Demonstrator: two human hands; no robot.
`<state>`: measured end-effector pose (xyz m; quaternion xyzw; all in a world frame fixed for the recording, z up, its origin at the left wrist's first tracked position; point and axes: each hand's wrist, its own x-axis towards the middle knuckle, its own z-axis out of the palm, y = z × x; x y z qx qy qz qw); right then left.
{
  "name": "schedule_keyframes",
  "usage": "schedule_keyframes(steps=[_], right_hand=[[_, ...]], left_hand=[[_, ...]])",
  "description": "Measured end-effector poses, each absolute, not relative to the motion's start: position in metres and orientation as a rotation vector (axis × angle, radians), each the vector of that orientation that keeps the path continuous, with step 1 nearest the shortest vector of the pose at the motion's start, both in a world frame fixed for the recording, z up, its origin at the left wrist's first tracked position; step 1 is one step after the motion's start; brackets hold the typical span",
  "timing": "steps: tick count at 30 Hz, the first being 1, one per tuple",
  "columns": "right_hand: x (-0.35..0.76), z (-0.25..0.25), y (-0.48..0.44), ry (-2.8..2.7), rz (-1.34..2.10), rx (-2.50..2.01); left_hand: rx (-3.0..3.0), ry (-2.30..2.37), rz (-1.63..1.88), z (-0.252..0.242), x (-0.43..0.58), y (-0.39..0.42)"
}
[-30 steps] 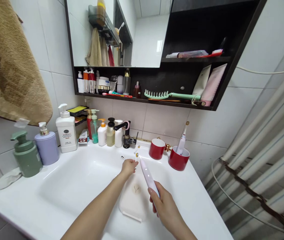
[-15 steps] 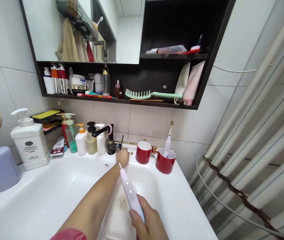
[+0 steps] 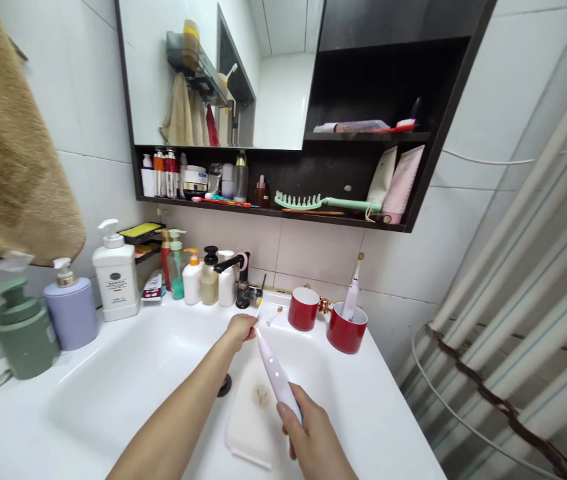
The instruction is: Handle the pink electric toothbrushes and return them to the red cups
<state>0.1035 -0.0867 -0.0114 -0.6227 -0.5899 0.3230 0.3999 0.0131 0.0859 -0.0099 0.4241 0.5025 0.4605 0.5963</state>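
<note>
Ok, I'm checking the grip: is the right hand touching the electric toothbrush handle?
Touching. The head view shows the right hand closed around the lower part of the electric toothbrush handle.

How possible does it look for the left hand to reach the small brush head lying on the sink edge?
Probably yes: the left hand is close to the loose brush head, and nothing visible blocks the way, though this hand holds another brush head.
</note>
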Motion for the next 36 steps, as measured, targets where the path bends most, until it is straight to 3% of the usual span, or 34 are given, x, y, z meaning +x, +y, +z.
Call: schedule_keyframes(steps=[8,27,36], right_hand=[[0.097,-0.023,-0.087,-1.481,1.039,-1.553],[0.095,-0.025,-0.084,-1.347,1.226,-1.487],[0.102,-0.023,-0.084,-1.402,0.947,-1.565]], left_hand=[[0.557,0.771,1.110,0.004,-0.008,0.037],[0.637,0.779,1.083,0.009,-0.003,0.026],[0.804,0.749,1.105,0.006,0.001,0.025]])
